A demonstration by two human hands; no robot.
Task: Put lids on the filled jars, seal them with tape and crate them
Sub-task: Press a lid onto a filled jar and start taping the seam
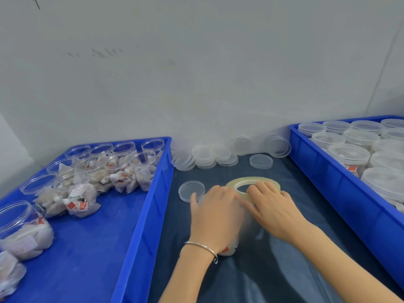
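A clear, round plastic jar packed with gauzy white tea bags stands on the dark, glossy sheet covering the table, between two smooth blue plastic crates. The left hand lies over the jar's top with fingers curved round its rim, gripping it; a thin silver bangle circles that wrist. The right hand holds a wide ring of translucent, yellowish sealing tape against the jar, fingers bent over the ring's near edge and thumb tucked beneath it. The jar's lid is hidden under the hands, so I cannot tell how it sits.

Just beside the left hand lies a single flat, clear plastic lid. More such lids rest in low, slumped stacks along the pale wall, some leaning on edge.

The left blue crate holds open-mouthed clear jars stuffed with the same soft mesh bags (several lie tipped over). Small red square tags show on the bags, but their print is too small to read. The right blue crate is filled with upright jars wearing frosted clear lids, packed touching one another.
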